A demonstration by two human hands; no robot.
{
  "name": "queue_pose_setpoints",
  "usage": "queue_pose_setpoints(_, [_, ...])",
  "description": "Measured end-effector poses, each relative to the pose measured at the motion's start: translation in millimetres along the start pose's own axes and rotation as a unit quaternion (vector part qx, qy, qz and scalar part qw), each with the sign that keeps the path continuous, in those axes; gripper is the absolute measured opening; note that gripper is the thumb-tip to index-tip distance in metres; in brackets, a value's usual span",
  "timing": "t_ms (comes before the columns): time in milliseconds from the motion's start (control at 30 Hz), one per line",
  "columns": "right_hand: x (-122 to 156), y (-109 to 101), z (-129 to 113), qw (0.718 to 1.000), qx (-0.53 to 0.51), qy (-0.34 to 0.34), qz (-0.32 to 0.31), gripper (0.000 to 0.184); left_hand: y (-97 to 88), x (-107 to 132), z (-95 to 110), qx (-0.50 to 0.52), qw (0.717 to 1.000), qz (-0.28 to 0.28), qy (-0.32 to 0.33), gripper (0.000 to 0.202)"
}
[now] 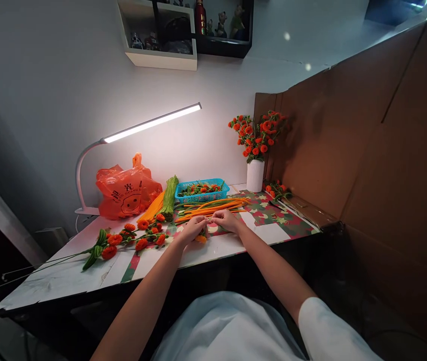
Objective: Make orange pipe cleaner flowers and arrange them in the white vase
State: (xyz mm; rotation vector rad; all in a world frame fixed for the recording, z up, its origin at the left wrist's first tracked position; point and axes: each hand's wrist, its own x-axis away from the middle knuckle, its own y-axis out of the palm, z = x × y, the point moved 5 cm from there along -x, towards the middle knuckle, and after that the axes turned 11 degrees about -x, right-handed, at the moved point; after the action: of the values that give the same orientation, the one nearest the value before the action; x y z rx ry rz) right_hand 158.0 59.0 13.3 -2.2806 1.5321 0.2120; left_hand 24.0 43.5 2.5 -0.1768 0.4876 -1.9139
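Over the front of the table, my left hand (195, 228) and my right hand (227, 220) meet with fingertips pinched close together. A small orange pipe-cleaner flower (200, 239) with a bit of green hangs just below my left fingers, and it seems held there. What my right fingertips pinch is too small to make out. Right behind the hands lies a bundle of loose orange and green pipe cleaners (217, 206). To the left, long-stemmed orange flowers with green leaves (113, 240) rest on the table, their thin stems reaching past its left edge.
A blue basket (183, 198) holds small flower pieces. Beside it are a green pipe-cleaner bundle (169, 198), an orange bundle (152, 208) and an orange plastic bag (126, 193). A lit lamp (153, 123) arches above. A white vase (255, 176) of flowers stands near the cardboard wall (322, 150).
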Motion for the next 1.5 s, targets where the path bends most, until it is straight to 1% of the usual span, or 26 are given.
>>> queue_pose_setpoints(100, [0,3,1,1.0,0.027,-0.004,-0.015,0.019,0.7,-1,2,-0.051,0.999,0.008,-0.002,0.014])
queue_pose_setpoints(200, [1,4,2,0.999,0.034,0.001,-0.02,0.016,-0.2,-3,2,-0.111,0.994,0.004,-0.003,0.017])
queue_pose_setpoints(267, [3,5,2,0.999,0.031,0.001,-0.022,0.014,-1.3,-6,1,-0.15,0.989,-0.006,-0.001,0.02])
queue_pose_setpoints(367, [4,6,3,0.999,0.025,0.005,-0.027,0.014,-2.8,-10,-1,-0.199,0.979,-0.038,0.002,0.023])
queue_pose_setpoints(433, [3,7,7,0.999,0.022,0.009,-0.038,0.013,-4.5,-12,1,-0.249,0.967,-0.058,0.007,0.025])
queue_pose_setpoints(500, [1,9,12,0.998,0.021,0.01,-0.054,0.013,-7.7,-14,10,-0.339,0.939,-0.058,0.025,0.026])
queue_pose_setpoints(533, [-1,10,14,0.998,0.018,0.008,-0.062,0.013,-9.8,-15,17,-0.398,0.915,-0.049,0.039,0.027])
queue_pose_setpoints(567, [-2,11,15,0.998,0.012,0.005,-0.067,0.014,-11.5,-16,26,-0.461,0.885,-0.035,0.056,0.027])
queue_pose_setpoints(633, [-5,9,16,0.998,-0.003,-0.005,-0.065,0.021,-13.1,-20,45,-0.576,0.813,-0.009,0.083,0.025])
queue_pose_setpoints(667, [-7,7,15,0.998,-0.012,-0.012,-0.057,0.025,-12.3,-23,54,-0.613,0.785,-0.004,0.091,0.025])
queue_pose_setpoints(700, [-8,4,14,0.999,-0.019,-0.019,-0.043,0.03,-10.5,-27,62,-0.638,0.764,-0.004,0.096,0.026])
queue_pose_setpoints(733, [-10,0,12,0.999,-0.023,-0.026,-0.025,0.034,-8.1,-31,69,-0.654,0.75,-0.004,0.1,0.026])
queue_pose_setpoints(800, [-10,-8,10,0.999,-0.028,-0.03,0.019,0.038,-2.0,-41,81,-0.665,0.739,0.002,0.104,0.027])
queue_pose_setpoints(867, [-9,-15,9,0.998,-0.032,-0.01,0.059,0.037,3.5,-52,90,-0.657,0.746,0.01,0.106,0.027])
queue_pose_setpoints(933, [-5,-19,10,0.996,-0.03,0.023,0.084,0.036,2.9,-61,99,-0.642,0.76,0.021,0.1,0.027])
queue_pose_setpoints(1000, [0,-22,7,0.995,-0.004,0.03,0.096,0.034,-8.9,-68,107,-0.63,0.771,0.043,0.082,0.029])
queue_pose_setpoints(1067, [4,-24,0,0.992,0.047,0.02,0.114,0.032,-29.7,-70,115,-0.623,0.777,0.067,0.059,0.033])
queue_pose_setpoints(1100, [5,-25,-3,0.989,0.076,0.016,0.126,0.031,-39.6,-69,119,-0.597,0.796,0.071,0.071,0.032])
queue_pose_setpoints(1167, [5,-25,-8,0.981,0.139,0.03,0.136,0.031,-61.3,-63,128,-0.533,0.832,0.124,0.088,0.03])
queue_pose_setpoints(1233, [5,-18,-9,0.968,0.22,0.052,0.112,0.03,-71.4,-54,128,-0.437,0.887,0.12,0.093,0.029])
queue_pose_setpoints(1267, [5,-12,-8,0.958,0.265,0.061,0.092,0.028,-72.7,-49,126,-0.376,0.914,0.115,0.096,0.028])
queue_pose_setpoints(1300, [5,-6,-8,0.946,0.309,0.065,0.074,0.027,-73.2,-44,123,-0.308,0.938,0.124,0.103,0.03])
queue_pose_setpoints(1333, [6,-1,-7,0.937,0.338,0.065,0.059,0.031,-69.9,-39,118,-0.252,0.956,0.109,0.101,0.034])
queue_pose_setpoints(1367, [8,4,-5,0.93,0.359,0.067,0.04,0.04,-65.3,-34,112,-0.197,0.971,0.092,0.097,0.038])
queue_pose_setpoints(1433, [12,11,-2,0.916,0.394,0.073,0.02,0.061,-54.5,-24,100,-0.099,0.989,0.062,0.095,0.042])
queue_pose_setpoints(1500, [15,12,-1,0.907,0.416,0.071,0.002,0.073,-44.5,-15,91,-0.034,0.994,0.04,0.095,0.044])
